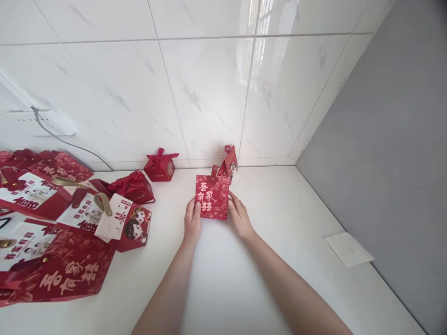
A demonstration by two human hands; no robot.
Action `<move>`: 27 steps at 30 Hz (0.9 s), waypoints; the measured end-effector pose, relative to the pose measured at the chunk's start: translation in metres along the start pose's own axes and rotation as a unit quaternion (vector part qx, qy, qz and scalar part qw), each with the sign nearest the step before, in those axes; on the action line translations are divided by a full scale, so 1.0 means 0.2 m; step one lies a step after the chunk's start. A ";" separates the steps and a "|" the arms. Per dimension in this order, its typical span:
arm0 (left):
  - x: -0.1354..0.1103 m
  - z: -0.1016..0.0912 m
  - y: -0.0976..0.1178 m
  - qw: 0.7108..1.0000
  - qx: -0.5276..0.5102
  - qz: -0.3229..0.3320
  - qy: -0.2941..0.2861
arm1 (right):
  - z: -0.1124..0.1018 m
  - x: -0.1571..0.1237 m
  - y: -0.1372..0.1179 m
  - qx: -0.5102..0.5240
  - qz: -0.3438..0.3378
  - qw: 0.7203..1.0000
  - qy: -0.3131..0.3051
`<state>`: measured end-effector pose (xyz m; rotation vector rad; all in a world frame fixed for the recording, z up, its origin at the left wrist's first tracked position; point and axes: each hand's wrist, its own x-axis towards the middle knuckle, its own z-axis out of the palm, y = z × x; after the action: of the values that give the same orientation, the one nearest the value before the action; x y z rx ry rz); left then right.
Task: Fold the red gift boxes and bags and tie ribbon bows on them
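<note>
Between my two hands is a red gift box (pixel 217 204) with pale Chinese characters on its front and a small red strap on top. My left hand (pixel 193 217) closes on its left edge, thumb on the front face. On the right edge, my right hand (pixel 240 215) grips it with the fingers behind. Just behind this box stands another red gift box (pixel 231 164) with a cartoon figure and a loop handle, partly hidden. It leans close to the tiled wall.
Several red and white gift boxes (pixel 78 260) crowd the left of the white table (pixel 226 288). Two ribbon-tied red boxes, one a small box (pixel 159 168), sit near the wall. A white paper (pixel 349 249) lies at right by a grey panel (pixel 394 153). A grey cable (pixel 70 141) hangs at left.
</note>
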<state>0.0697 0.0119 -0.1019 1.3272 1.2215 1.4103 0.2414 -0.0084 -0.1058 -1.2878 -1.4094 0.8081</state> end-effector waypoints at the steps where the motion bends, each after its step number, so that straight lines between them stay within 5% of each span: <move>1: 0.00 0.00 -0.01 1.000 0.003 -0.010 -0.004 | 0.00 0.00 0.00 -0.005 -0.005 1.000 0.000; 27: 0.02 -0.01 -0.02 0.983 -0.174 -0.062 0.020 | -0.01 -0.01 -0.01 0.040 0.071 0.997 0.009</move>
<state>0.0674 0.0159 -0.1056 0.9708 1.0067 1.4873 0.2427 -0.0113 -0.1047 -1.3415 -1.2698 0.9375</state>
